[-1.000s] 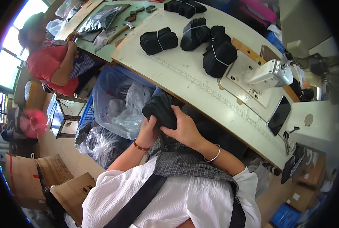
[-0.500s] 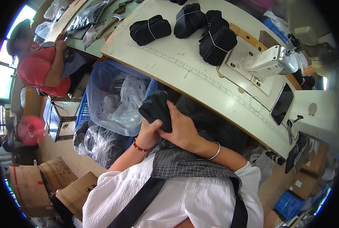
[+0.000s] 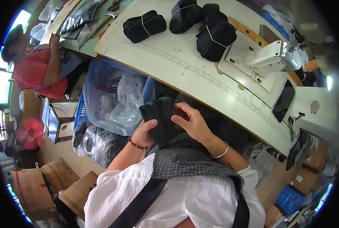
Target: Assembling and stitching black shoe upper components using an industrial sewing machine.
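Note:
In front of my lap I hold a thick stack of black fabric pieces (image 3: 160,117), its layered edges fanned at the top. My left hand (image 3: 143,133) is closed around the stack's left side, with the thumb lying across the front. At the right edge, my right hand (image 3: 192,121) has its fingers curled and its thumb against the pieces; some fingertips are hidden. Ahead on the white sewing table (image 3: 169,72) are more black bundles, each tied with a light band: one at the left (image 3: 144,26), a middle one (image 3: 186,17) and one at the right (image 3: 215,40).
A white sewing machine (image 3: 266,57) stands at the table's right, near a phone (image 3: 283,100) and scissors (image 3: 291,127). A blue bin lined with clear plastic (image 3: 116,102) sits left of my hands. At far left are a person in red (image 3: 38,70) and cardboard boxes (image 3: 78,193).
My right hand has shifted from wrapping the stack to its right edge, its thumb drawn away from the left thumb. The stack now faces up broader and more spread. The view has shifted slightly.

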A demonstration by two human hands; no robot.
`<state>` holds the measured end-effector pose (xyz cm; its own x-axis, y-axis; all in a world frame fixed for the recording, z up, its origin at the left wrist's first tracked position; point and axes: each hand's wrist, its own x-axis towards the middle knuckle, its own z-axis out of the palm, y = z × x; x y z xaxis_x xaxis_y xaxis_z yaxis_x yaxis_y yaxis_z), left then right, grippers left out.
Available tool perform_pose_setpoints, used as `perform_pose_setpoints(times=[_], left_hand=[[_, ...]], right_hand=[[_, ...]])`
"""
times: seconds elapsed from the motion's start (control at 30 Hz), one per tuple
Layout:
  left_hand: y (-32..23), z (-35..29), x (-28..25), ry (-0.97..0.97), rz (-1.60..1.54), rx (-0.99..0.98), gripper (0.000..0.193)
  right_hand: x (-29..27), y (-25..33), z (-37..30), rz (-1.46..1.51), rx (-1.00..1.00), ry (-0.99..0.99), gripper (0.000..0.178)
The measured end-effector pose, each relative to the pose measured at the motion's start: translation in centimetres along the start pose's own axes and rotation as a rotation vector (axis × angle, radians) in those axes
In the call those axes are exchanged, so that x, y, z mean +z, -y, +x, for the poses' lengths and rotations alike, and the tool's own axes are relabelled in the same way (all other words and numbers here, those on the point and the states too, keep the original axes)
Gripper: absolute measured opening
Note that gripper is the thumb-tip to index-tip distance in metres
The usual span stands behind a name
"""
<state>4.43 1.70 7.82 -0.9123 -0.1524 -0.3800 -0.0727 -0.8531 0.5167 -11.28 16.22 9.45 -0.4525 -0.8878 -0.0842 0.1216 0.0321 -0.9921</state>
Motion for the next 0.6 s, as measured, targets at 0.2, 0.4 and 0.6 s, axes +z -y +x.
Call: perform_pose_setpoints(times=[0.2, 0.4, 0.6], left_hand=[[1.1, 0.4, 0.5, 0.097, 0.037, -0.007, 0.079], [2.0, 0.3, 0.2, 0.143, 0.08, -0.06, 0.078], [2.7, 0.8, 0.2, 0.156, 0.042, -0.08, 0.083]], right_hand=[[-0.4, 0.9, -0.9, 0.282, 0.115, 0.026, 0.044], [-0.9, 1.6, -2.1, 0.217, 0.141, 0.054, 0.045], [-0.9, 1.2, -2.4, 0.388, 0.131, 0.014, 0.04]])
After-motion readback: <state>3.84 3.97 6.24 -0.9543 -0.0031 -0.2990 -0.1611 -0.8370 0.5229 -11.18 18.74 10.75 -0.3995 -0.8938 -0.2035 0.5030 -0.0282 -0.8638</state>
